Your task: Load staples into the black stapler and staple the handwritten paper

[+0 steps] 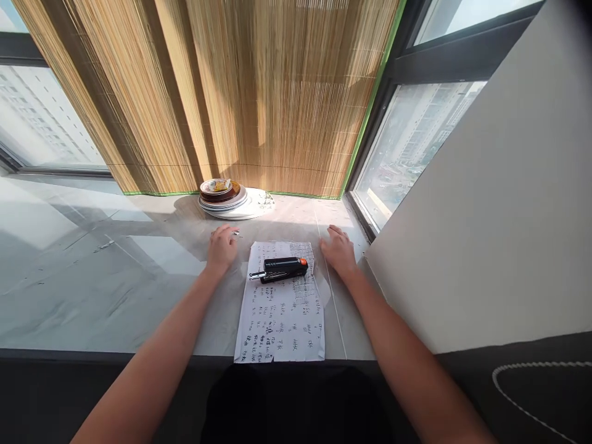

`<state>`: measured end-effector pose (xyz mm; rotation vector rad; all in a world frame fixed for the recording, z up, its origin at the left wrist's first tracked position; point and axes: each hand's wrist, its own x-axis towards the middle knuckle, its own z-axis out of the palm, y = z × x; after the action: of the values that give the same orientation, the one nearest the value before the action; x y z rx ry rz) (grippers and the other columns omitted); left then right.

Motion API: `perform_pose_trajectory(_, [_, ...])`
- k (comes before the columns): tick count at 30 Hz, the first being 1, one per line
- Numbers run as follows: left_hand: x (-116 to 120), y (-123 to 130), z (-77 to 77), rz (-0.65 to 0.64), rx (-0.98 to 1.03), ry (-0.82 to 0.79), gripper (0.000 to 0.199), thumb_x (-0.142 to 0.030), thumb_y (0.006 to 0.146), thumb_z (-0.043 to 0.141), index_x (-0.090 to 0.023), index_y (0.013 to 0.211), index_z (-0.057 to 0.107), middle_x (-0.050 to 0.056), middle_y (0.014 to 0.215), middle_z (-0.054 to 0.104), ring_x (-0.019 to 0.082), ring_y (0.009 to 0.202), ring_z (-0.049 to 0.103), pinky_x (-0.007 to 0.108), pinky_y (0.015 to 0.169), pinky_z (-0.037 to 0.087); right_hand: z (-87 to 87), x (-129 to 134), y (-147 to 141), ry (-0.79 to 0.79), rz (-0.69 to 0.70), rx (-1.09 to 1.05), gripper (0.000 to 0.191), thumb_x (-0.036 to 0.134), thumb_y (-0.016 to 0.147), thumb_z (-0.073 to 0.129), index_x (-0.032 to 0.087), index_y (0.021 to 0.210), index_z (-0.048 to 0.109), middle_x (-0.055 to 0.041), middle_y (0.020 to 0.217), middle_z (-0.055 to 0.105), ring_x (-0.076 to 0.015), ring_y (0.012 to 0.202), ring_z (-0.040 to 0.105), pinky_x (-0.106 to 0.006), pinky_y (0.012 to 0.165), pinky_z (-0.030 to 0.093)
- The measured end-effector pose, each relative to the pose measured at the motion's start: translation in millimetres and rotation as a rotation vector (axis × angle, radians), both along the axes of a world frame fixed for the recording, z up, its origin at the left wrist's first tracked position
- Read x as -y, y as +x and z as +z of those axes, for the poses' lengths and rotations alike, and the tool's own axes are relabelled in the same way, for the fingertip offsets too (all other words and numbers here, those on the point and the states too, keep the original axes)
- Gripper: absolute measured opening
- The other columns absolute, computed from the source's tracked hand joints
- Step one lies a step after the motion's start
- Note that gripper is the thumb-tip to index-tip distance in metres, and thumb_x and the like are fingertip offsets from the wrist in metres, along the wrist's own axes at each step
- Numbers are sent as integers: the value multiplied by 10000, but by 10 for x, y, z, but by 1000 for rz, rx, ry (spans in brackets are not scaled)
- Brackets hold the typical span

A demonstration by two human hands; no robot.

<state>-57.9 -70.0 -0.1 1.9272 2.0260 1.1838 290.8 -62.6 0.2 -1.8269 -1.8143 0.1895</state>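
A black stapler with an orange part at its right end lies on a sheet of handwritten paper. At its left end a metal piece sticks out. To the left of the paper, my left hand rests on the pale marble-look sill, fingers loosely bent and apart. A small silvery thing shows right beside its fingertips; its kind and whether they touch cannot be made out. My right hand lies on the sill to the paper's right, holding nothing, fingers a little spread.
Stacked plates and a small dish stand at the back, beside a flat white plate. A bamboo blind hangs behind. A white wall closes off the right side. The sill's dark front edge runs nearest me.
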Motion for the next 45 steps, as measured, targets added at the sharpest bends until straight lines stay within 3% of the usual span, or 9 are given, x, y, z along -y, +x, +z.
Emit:
perform_pose_trajectory(4, [-23, -27, -127, -20, -177, -88, 482, -83, 850, 456, -176, 1236, 728, 129, 1444, 637, 309, 1360, 547, 476, 1150, 413, -128, -32, 64, -74, 29, 148, 437, 341, 982, 510, 152, 1354, 639, -144, 1622, 441, -369, 1432, 444, -568, 1131, 413])
perform_pose_trajectory(10, [14, -18, -113, -41, -167, 34, 274, -106, 843, 512, -213, 934, 747, 111, 1039, 773, 306, 993, 662, 441, 930, 496, -100, -54, 16, 171, 116, -117, 256, 363, 942, 626, 198, 1113, 722, -165, 1470, 591, -377, 1349, 525, -627, 1061, 457])
perform_pose_trajectory(12, [29, -10, -73, -50, -155, 49, 211, -131, 851, 529, -224, 861, 718, 98, 927, 760, 296, 910, 652, 413, 858, 493, 10, 11, -72, 256, 262, -273, 268, 420, 978, 593, 215, 1091, 724, -139, 1363, 657, -319, 1276, 585, -550, 1027, 504])
perform_pose_trajectory(15, [44, 21, 4, -86, -82, 105, 199, -201, 919, 506, -212, 924, 704, 90, 893, 734, 257, 845, 643, 362, 806, 486, 174, 188, -256, 230, 688, -438, 335, 471, 1030, 529, 240, 1203, 698, -95, 1263, 696, -241, 1157, 644, -430, 960, 547])
perform_pose_trajectory(19, [59, 73, 91, -185, 54, 178, 292, -293, 1002, 444, -193, 1061, 712, 79, 957, 718, 206, 840, 647, 304, 775, 496, 214, 413, -464, 98, 1069, -324, 568, 469, 921, 733, 254, 1423, 579, -95, 1275, 698, -246, 1138, 653, -405, 980, 537])
perform_pose_trajectory(24, [82, 124, 129, -262, 157, 183, 277, -348, 980, 542, -174, 1028, 752, 80, 982, 734, 186, 842, 667, 293, 801, 541, 128, 456, -531, 140, 983, -354, 324, 289, 927, 711, 233, 1245, 683, -63, 1088, 754, -220, 980, 709, -360, 897, 558])
perform_pose_trajectory(31, [139, 217, 162, -372, 226, 156, 288, -392, 945, 645, -184, 1107, 761, 73, 1023, 764, 201, 934, 710, 334, 900, 581, 65, 260, -421, 276, 622, -409, 333, 228, 837, 746, 238, 1168, 710, -54, 1061, 765, -245, 981, 717, -383, 884, 569])
perform_pose_trajectory(40, [283, 331, 258, -673, 309, 72, 228, -403, 943, 683, -220, 1018, 797, 96, 1147, 777, 255, 1096, 715, 440, 1044, 544, -8, 239, -394, 216, 696, -292, 383, 258, 857, 757, 260, 1236, 702, -58, 1107, 768, -249, 998, 723, -399, 918, 565])
perform_pose_trajectory(45, [287, 347, 237, -712, 226, 92, 211, -376, 943, 692, -226, 1047, 798, 93, 1071, 782, 236, 1007, 730, 392, 951, 562, 15, 246, -394, 201, 704, -291, 379, 258, 862, 754, 253, 1238, 699, -59, 1116, 769, -249, 1005, 724, -396, 923, 558])
